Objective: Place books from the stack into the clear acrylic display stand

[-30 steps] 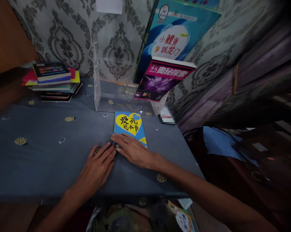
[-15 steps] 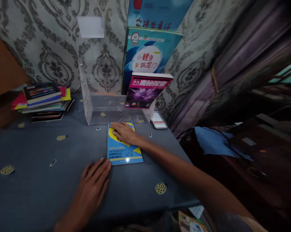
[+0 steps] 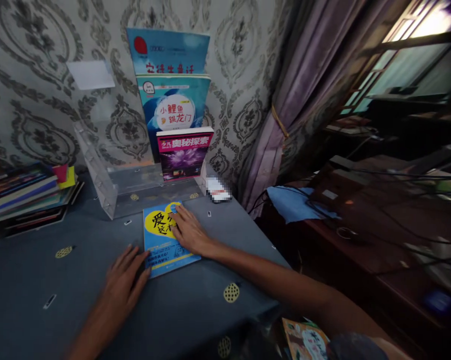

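A blue book with a yellow heart on its cover (image 3: 161, 239) lies flat on the grey-blue tablecloth (image 3: 79, 300), just in front of a clear acrylic book stand (image 3: 113, 190). My right hand (image 3: 188, 231) rests flat on the book's right half, fingers spread over the heart. My left hand (image 3: 122, 282) lies palm down on the cloth, with its fingertips touching the book's lower left corner. Neither hand grips anything. In the stand, a pink and purple book (image 3: 182, 152) leans upright in front of a teal book (image 3: 173, 107) and a taller blue book (image 3: 169, 50).
A stack of several books (image 3: 26, 192) sits at the far left of the table. A purple curtain (image 3: 285, 100) hangs to the right, beside a dark side table with a blue cloth (image 3: 291, 202) and cables. The table's right edge runs near my right forearm.
My view has swung right and up. My right hand slid from the book's near edge up onto its cover, then settled on the right half. The book now sits slightly turned.
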Demonstrator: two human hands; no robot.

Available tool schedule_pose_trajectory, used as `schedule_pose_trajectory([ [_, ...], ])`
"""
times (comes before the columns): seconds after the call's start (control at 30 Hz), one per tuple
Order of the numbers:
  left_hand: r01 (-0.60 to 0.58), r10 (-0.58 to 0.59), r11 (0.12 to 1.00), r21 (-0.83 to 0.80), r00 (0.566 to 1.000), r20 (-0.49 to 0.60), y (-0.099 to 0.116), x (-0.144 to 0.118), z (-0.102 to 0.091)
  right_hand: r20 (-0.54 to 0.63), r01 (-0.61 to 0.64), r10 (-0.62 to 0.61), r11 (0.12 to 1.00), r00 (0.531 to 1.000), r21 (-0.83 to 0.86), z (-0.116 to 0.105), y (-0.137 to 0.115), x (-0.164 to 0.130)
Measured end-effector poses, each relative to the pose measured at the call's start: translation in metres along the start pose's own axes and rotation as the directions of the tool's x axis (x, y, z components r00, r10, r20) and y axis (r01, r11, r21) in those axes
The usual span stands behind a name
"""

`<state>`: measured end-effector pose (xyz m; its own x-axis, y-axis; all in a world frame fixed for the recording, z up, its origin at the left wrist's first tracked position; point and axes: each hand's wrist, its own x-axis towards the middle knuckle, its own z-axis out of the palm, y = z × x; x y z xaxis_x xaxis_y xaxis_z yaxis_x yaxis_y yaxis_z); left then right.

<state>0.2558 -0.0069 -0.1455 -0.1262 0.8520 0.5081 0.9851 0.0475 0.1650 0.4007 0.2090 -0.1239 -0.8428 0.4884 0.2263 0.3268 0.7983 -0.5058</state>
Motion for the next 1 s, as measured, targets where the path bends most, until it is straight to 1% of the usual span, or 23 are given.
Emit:
schedule_pose_trajectory([
  [0.07, 0.062, -0.061, 0.998, -0.029, 0.996, 0.058, -0.006, 0.015, 0.008, 0.001, 0.017, -0.017, 1.0, 1.0, 0.008, 0.001, -0.001, -0.01],
  [0.17, 0.172, -0.16, 0.976, -0.136, 0.982, 0.1, -0.005, 0.039, 0.016, -0.009, 0.05, -0.05, 0.998, 0.999, 0.028, -0.001, -0.004, -0.022],
  [0.23, 0.263, -0.24, 0.932, -0.251, 0.964, 0.116, 0.0, 0.051, 0.016, -0.028, 0.075, -0.074, 0.996, 0.997, 0.039, -0.003, -0.006, -0.028],
  [0.27, 0.32, -0.292, 0.892, -0.32, 0.947, 0.132, 0.003, 0.056, 0.015, -0.039, 0.083, -0.081, 0.996, 0.996, 0.042, -0.004, -0.006, -0.03],
  [0.3, 0.384, -0.353, 0.834, -0.397, 0.923, 0.152, 0.005, 0.06, 0.013, -0.048, 0.087, -0.085, 0.995, 0.995, 0.045, -0.005, -0.006, -0.031],
  [0.33, 0.45, -0.42, 0.754, -0.478, 0.891, 0.175, 0.007, 0.063, 0.011, -0.054, 0.085, -0.082, 0.995, 0.995, 0.048, -0.005, -0.006, -0.032],
  [0.4, 0.556, -0.549, 0.538, -0.633, 0.801, 0.237, 0.009, 0.068, 0.007, -0.054, 0.07, -0.067, 0.996, 0.996, 0.055, -0.005, -0.005, -0.032],
  [0.47, 0.595, -0.648, 0.301, -0.745, 0.701, 0.298, 0.01, 0.073, 0.003, -0.04, 0.055, -0.052, 0.997, 0.998, 0.062, -0.005, -0.005, -0.032],
  [0.53, 0.599, -0.707, 0.11, -0.793, 0.608, 0.361, 0.011, 0.079, 0.001, -0.022, 0.044, -0.043, 0.997, 0.999, 0.069, -0.005, -0.005, -0.031],
  [0.6, 0.61, -0.739, -0.028, -0.792, 0.521, 0.427, 0.013, 0.085, -0.001, -0.008, 0.033, -0.033, 0.996, 0.999, 0.077, -0.007, -0.006, -0.032],
  [0.63, 0.617, -0.739, -0.081, -0.783, 0.49, 0.463, 0.013, 0.088, -0.001, -0.003, 0.028, -0.028, 0.996, 1.0, 0.082, -0.008, -0.006, -0.032],
  [0.67, 0.624, -0.727, -0.126, -0.771, 0.471, 0.499, 0.013, 0.09, -0.002, 0.002, 0.023, -0.024, 0.996, 1.0, 0.089, -0.008, -0.006, -0.032],
  [0.7, 0.632, -0.705, -0.162, -0.758, 0.463, 0.537, 0.013, 0.092, -0.003, 0.007, 0.019, -0.019, 0.995, 1.0, 0.096, -0.009, -0.006, -0.033],
  [0.8, 0.657, -0.606, -0.222, -0.72, 0.486, 0.63, 0.012, 0.094, -0.005, 0.008, 0.012, -0.014, 0.992, 1.0, 0.126, -0.008, -0.003, -0.033],
  [0.9, 0.683, -0.53, -0.221, -0.696, 0.514, 0.674, 0.013, 0.093, -0.008, -0.024, 0.011, -0.008, 0.988, 1.0, 0.154, -0.003, 0.003, -0.033],
  [1.0, 0.671, -0.494, -0.196, -0.715, 0.563, 0.663, 0.017, 0.093, -0.012, -0.068, 0.011, 0.003, 0.98, 0.998, 0.198, 0.002, 0.011, -0.032],
])
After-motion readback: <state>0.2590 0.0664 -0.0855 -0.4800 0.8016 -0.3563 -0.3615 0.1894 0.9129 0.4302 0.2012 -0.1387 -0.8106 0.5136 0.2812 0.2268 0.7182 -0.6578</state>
